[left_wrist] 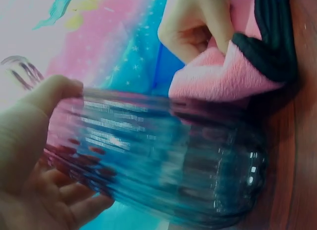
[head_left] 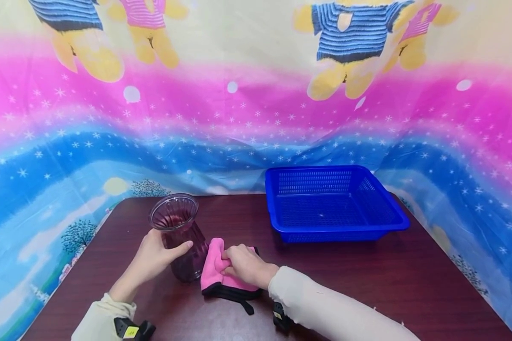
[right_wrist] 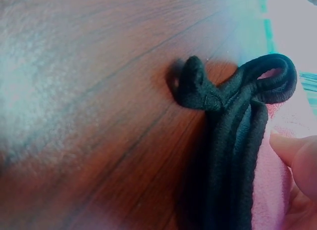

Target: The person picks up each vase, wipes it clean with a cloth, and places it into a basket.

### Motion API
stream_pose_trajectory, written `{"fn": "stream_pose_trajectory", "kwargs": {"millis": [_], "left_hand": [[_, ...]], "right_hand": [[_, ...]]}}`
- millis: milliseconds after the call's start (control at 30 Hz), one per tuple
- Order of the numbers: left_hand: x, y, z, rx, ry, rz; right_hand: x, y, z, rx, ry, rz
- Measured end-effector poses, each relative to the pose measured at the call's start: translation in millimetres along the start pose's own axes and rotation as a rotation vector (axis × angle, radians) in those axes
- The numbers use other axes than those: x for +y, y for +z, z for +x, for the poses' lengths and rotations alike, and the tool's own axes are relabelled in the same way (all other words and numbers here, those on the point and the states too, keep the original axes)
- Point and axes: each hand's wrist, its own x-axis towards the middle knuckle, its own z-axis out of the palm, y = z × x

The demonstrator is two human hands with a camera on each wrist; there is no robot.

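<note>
The transparent, ribbed vase [head_left: 189,266] at the left of the brown wooden table [head_left: 234,218] needs the steady grip the left hand [head_left: 157,255] has around it. Just right, the right hand [head_left: 246,265] pinches the black-edged pink fabric cloth [head_left: 214,270]; light, even pressure suits.

A blue basket [head_left: 338,229] sits on a dark table [head_left: 379,274] before what looks like printed cloth [head_left: 222,142].
</note>
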Motion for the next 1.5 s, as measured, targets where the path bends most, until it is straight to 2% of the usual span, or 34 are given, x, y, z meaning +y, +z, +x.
{"fn": "stream_pose_trajectory", "kwargs": {"millis": [167,367,533,867,1133,1500], "left_hand": [[-4.7,-0.2,1.7,-0.048,-0.001,0.007],[-6.7,1.4,2.5,-0.075,0.006,-0.015],[-6.9,0.7,1.3,-0.093,0.005,-0.044],[-4.9,-0.1,-0.5,-0.089,0.011,-0.029],[-5.9,-2.7,-2.5,-0.116,-0.013,0.003],[-12.8,-0.7,-1.3,-0.156,0.043,-0.069]], "right_hand": [[1,2,1.3,-0.002,-0.002,-0.004],[0,2,0.2,-0.006,0.019,0.002],[0,1,-0.2,0.002,-0.009,0.001],[5,1,-0.1,0.003,-0.037,0.052],[7,-2,2.5,0.063,-0.054,0.078],[1,-13,6.7,0.163,-0.062,0.137]]}}
